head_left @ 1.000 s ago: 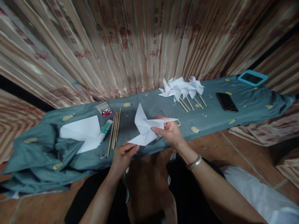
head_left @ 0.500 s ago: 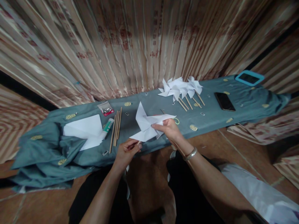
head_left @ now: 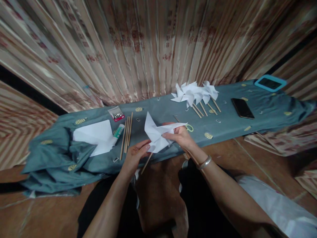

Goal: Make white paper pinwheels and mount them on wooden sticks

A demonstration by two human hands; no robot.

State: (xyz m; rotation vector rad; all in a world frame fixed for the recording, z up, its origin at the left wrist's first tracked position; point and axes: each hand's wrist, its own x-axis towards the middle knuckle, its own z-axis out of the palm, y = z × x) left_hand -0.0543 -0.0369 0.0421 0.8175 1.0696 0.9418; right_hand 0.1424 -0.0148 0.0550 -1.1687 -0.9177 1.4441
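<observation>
A white paper pinwheel (head_left: 156, 134) is held between my two hands above the table's front edge. My right hand (head_left: 179, 135) is closed on it, thumb near the centre and fingers behind the paper. With thumb and fingers, my left hand (head_left: 138, 152) pinches the lower left blade. A wooden stick (head_left: 146, 163) slants down from beneath the pinwheel, its upper end hidden by the paper. Just beyond my right hand lie scissors with yellow-green handles (head_left: 189, 128), partly covered.
Several loose sticks (head_left: 128, 130), a glue stick (head_left: 119, 132), a box of metal pins (head_left: 117, 115) and white paper sheets (head_left: 96, 132) lie left on the cloth-covered table (head_left: 158, 109). Finished pinwheels (head_left: 195, 92), a phone (head_left: 242, 108) and a blue-framed device (head_left: 270, 82) lie right.
My left hand has shifted from the stick up to the lower left blade. The stick now hangs visibly below the pinwheel. My right hand keeps its hold; the view has shifted slightly.
</observation>
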